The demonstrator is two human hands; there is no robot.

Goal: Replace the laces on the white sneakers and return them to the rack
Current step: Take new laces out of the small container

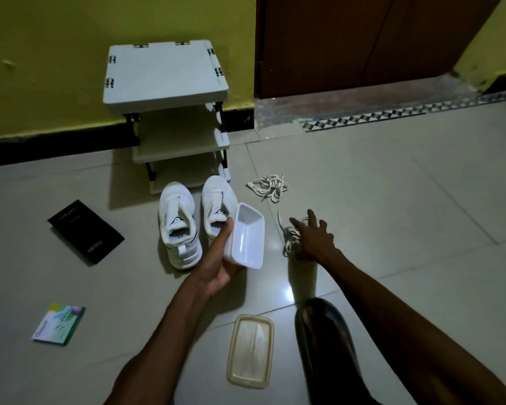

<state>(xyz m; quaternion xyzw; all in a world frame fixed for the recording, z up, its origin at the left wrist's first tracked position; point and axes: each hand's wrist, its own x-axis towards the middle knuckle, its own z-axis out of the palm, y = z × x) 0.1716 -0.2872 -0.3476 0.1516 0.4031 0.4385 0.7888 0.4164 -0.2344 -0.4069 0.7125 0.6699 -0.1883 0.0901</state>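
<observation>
left hand grips the tub, tipped open, looks empty | right hand fingers spread over lace bundle on floor, going for a grab, I reckon | white sneakers unlaced, waiting before rack

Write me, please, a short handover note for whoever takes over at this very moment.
Left hand: holds the tub, tilted and empty.
Right hand: open, fingers spread over the near laces; contact unclear.
Far laces lie on the floor right of the rack. Sneakers stand before the rack; the lid lies on the floor.
Done: sneakers are unlaced.
Left: lace both and shelve them. I cannot tell which laces are new.
</observation>
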